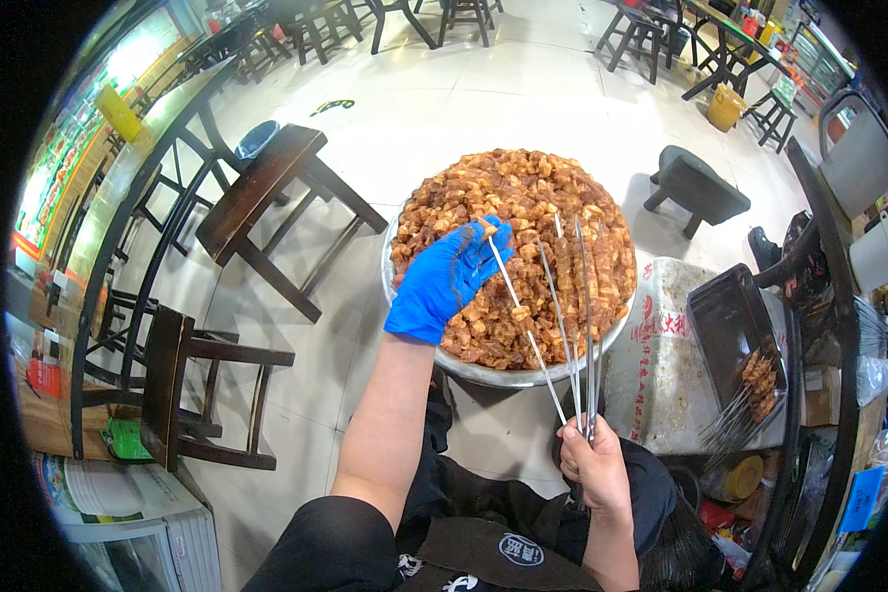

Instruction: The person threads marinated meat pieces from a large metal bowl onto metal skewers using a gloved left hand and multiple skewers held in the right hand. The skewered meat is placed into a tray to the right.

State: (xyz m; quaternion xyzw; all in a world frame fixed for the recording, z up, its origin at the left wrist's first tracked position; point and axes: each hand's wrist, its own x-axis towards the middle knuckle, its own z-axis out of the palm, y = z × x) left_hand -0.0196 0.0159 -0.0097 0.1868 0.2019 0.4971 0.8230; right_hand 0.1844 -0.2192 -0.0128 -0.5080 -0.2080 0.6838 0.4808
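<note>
A wide metal basin (514, 379) is heaped with cubes of marinated raw meat (488, 177). My left hand (455, 274), in a blue glove, is over the heap with a piece of meat at its fingertips, at the tip of a metal skewer (505, 272). Another meat cube sits midway along that skewer. My bare right hand (596, 459) grips the lower ends of several metal skewers, which fan out over the meat. Some of these skewers look bare; meat pieces line up along others at the basin's right side, though which skewer holds them is partly hidden.
Right of the basin, a dark tray (725, 318) with skewered meat (761, 385) rests on a white foam box (658, 370) bearing writing. A low stool (699, 185) stands beyond. Wooden stools (263, 200) are on the left, a shelf (851, 385) on the far right.
</note>
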